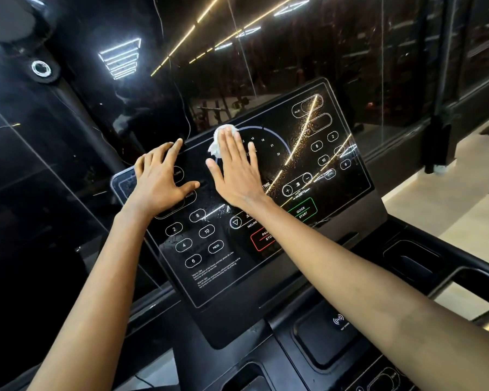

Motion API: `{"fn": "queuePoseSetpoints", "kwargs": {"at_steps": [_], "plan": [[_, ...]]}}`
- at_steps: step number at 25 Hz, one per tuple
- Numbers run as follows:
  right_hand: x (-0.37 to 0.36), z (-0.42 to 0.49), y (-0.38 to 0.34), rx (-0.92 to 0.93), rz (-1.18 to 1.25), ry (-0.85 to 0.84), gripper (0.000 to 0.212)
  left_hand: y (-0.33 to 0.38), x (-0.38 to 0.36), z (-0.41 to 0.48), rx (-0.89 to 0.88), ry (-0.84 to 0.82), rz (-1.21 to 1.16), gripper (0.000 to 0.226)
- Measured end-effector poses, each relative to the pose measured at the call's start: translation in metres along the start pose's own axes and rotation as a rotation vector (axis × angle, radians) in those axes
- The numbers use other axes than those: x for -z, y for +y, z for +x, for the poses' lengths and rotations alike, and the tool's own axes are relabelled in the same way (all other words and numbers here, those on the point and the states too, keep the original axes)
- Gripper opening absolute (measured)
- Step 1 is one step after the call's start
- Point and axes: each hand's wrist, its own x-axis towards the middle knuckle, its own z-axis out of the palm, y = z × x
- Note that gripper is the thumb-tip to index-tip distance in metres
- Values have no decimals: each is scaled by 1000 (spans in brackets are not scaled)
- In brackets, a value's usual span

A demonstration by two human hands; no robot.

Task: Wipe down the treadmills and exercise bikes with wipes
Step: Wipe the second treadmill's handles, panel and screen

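A black glossy treadmill console panel (316, 153) with white button outlines fills the middle of the view, tilted up to the right. My right hand (237, 167) lies flat on the panel with straight fingers, pressing a crumpled white wipe (219, 139) under the fingertips near the panel's top edge. My left hand (161, 179) rests spread and flat on the panel's upper left corner, fingertips reaching its top edge. Wet streaks and droplets shine on the right half of the panel.
Below the panel sits the black treadmill tray (325, 334) with recessed holders (407, 261). A dark glass wall (266, 52) with light reflections stands right behind the console. Pale floor (463, 210) shows at the right.
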Motion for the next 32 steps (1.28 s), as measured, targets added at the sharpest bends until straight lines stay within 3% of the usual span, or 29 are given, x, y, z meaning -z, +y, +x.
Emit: {"fn": "queuePoseSetpoints", "kwargs": {"at_steps": [3,8,12,15,19,21,23,26,32], "plan": [[1,7,1,-158,-2,57,73,2,1,3,-14,-19,19,102],[0,-11,4,-52,5,27,69,10,2,14,-45,-62,11,104],[-7,-70,37,-272,34,37,70,26,-7,23,-47,-25,0,102],[-13,-124,48,-361,67,-7,71,37,-14,27,-53,36,-9,98],[-17,-183,62,-291,-11,-134,72,46,-19,29,-49,70,-19,95],[-17,-202,75,-390,-40,-159,75,47,-20,29,-47,82,-20,94],[-16,-216,79,-464,-47,-190,80,46,-22,29,-49,102,-13,94],[-18,-234,84,-417,-117,-280,83,48,-26,30,-34,120,-7,93],[-6,-226,114,-649,-73,-307,92,44,-31,31,-32,137,-4,94]]}}
